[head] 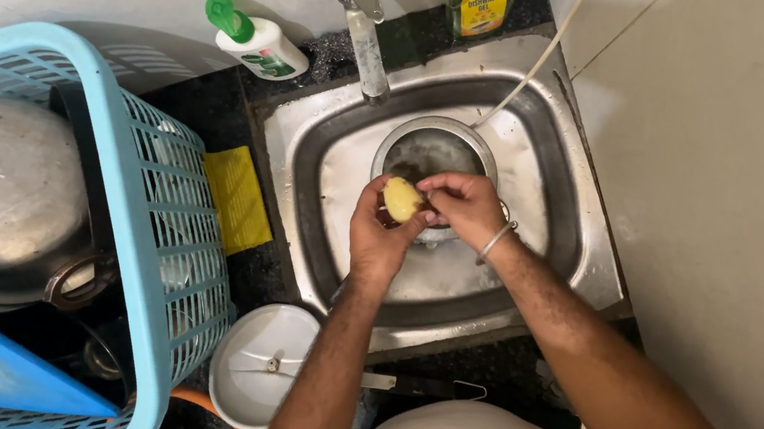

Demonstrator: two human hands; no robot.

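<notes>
A small pale yellow peeled potato (401, 198) is held over the steel sink (565, 186). My left hand (378, 239) cups it from below with the fingers wrapped around it. My right hand (465, 206), with a metal bangle on the wrist, pinches the potato's right side from above. Under the hands sits a round steel bowl (431, 147) inside the sink, partly hidden by them. The steel tap (363, 28) reaches over the sink's back edge; no water stream is visible.
A light blue plastic basket (168, 214) with a large steel pot stands at the left. A yellow cloth (237, 197) lies beside the sink. A green-capped bottle (257, 43) and a yellow dish-soap bottle (482, 0) stand behind. A white lid (261, 367) and a knife lie in front.
</notes>
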